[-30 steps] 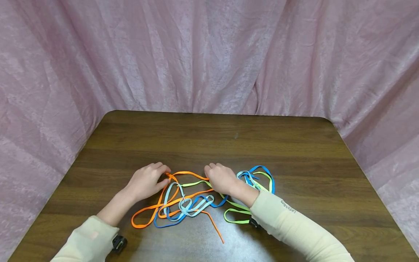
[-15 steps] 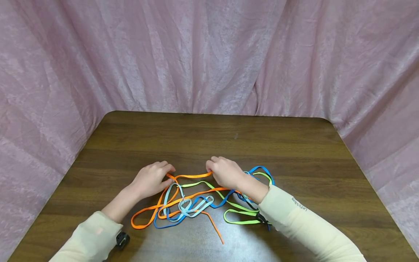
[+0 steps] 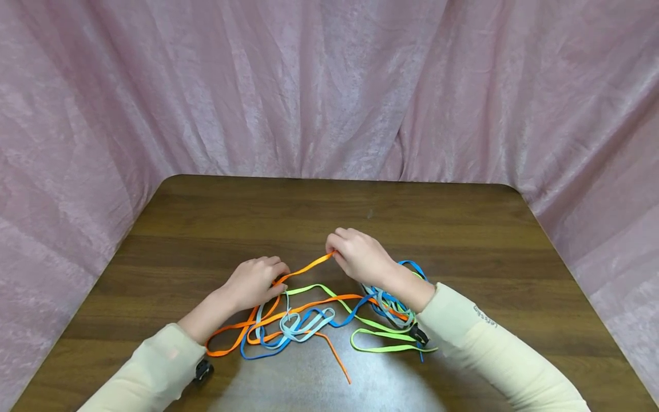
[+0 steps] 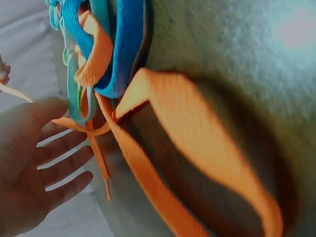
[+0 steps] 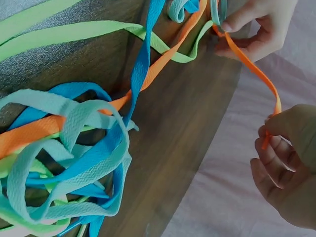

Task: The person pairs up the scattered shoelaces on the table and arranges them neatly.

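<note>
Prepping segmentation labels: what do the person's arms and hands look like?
Left hand and right hand bare. Left sleeve and right sleeve pale cream; small dark lettering on the right one. Black device beside each sleeve.

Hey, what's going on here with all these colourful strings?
A person is handling laces at a brown wooden table. Their right hand pinches a flat orange fabric lace near its tip. The left hand is at the same lace, fingers relaxed and apart. The rest of the orange lace lies tangled with a flat bright-blue lace, a flat light-blue lace and a flat lime-green lace.
</note>
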Demonstrator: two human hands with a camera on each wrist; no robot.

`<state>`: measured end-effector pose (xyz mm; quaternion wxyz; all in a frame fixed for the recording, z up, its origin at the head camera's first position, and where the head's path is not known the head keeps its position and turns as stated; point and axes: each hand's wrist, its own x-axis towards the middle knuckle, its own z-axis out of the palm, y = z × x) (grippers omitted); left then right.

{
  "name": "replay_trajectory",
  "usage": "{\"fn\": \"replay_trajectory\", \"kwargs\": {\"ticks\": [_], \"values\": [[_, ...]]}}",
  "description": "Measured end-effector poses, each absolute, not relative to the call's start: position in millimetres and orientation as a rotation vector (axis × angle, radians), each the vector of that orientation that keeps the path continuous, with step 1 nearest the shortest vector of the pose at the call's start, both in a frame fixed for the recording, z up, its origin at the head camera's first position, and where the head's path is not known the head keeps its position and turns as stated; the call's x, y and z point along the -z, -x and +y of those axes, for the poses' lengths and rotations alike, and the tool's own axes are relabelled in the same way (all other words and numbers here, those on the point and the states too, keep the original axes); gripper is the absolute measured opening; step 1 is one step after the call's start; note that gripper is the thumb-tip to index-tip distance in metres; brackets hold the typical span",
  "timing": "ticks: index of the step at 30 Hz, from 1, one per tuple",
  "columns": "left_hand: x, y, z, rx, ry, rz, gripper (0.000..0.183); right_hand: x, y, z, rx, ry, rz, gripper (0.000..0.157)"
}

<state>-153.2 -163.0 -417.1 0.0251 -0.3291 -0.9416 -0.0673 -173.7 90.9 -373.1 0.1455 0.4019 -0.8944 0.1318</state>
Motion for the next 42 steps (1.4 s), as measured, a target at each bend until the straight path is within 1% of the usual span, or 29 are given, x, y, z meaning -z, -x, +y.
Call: {"fn": "replay_trajectory", "kwargs": {"ticks": [6, 16, 24, 36, 42], "values": [[416, 152, -161, 0.202, 1.069, -2.855, 0.006, 372, 176, 94, -0.391, -1.122, -2.561, 0.007], [413, 145, -170, 0.253, 0.977, -2.856, 0.009, 380, 179, 113, -0.387, -1.042, -2.706, 0.005], [414, 139, -181, 0.261, 0.93, -2.864, 0.01, 389, 182, 140, -0.398, -0.999, -2.751, 0.007], [404, 138, -199, 0.259, 0.88, -2.872, 0.003, 397, 182, 181, -0.409, -0.907, -2.796, 0.008], [404, 139, -209, 0.293, 0.853, -2.862, 0.005, 402, 181, 202, -0.434, -0.863, -2.796, 0.008]]}}
